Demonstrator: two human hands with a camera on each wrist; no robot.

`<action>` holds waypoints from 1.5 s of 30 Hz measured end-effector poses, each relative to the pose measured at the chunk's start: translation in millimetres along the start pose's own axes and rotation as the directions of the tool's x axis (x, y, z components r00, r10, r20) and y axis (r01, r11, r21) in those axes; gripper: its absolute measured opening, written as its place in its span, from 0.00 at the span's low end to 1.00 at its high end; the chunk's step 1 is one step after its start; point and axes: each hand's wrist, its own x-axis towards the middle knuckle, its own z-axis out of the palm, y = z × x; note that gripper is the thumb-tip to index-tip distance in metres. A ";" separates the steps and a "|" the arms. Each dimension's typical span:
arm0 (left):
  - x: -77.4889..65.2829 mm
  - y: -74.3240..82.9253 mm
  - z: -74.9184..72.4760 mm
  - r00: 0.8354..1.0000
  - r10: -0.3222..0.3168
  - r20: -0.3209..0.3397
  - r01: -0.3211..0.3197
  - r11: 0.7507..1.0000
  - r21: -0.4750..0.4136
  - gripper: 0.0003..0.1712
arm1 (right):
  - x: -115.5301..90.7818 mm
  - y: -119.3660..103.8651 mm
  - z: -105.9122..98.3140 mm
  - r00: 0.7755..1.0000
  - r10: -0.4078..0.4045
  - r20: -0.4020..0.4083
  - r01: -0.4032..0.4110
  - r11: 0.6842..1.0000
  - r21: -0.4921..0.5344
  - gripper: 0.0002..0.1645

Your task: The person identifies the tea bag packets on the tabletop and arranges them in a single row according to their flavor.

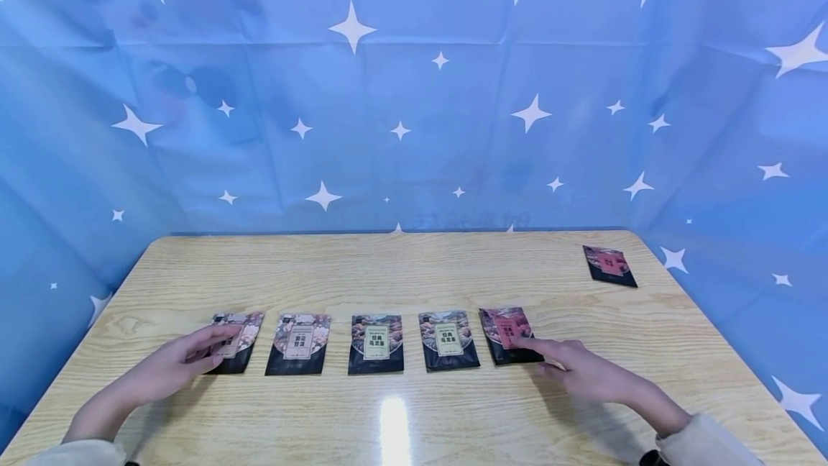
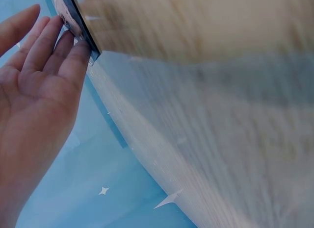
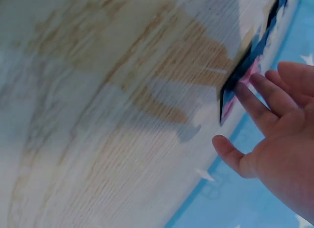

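Note:
At the left end of a row of packets, my left hand [image 1: 173, 363] lies with extended fingers over a dark packet with a floral top [image 1: 243, 351], hiding part of its label. In the left wrist view its fingertips are right at this packet [image 2: 73, 17]. My right hand [image 1: 582, 369] reaches in from the right, fingertips on the lower right of a packet with a red label [image 1: 507, 329] at the row's right end. The right wrist view has the fingers fairly straight against that packet [image 3: 239, 78], thumb apart.
Between the hands lie another floral packet [image 1: 298, 345] and two green-labelled packets [image 1: 376, 345], [image 1: 449, 341]. A second red-labelled packet [image 1: 610, 266] lies near the back right corner of the wooden table [image 1: 388, 272]. A blue star-patterned cloth [image 1: 414, 157] hangs behind and beside the table.

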 end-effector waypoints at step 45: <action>-0.2 -4.0 0.0 1.000 0.002 0.008 -0.002 0.999 -0.047 0.27 | -42.2 128.9 -100.8 0.776 0.523 -0.353 -0.521 0.847 0.108 0.33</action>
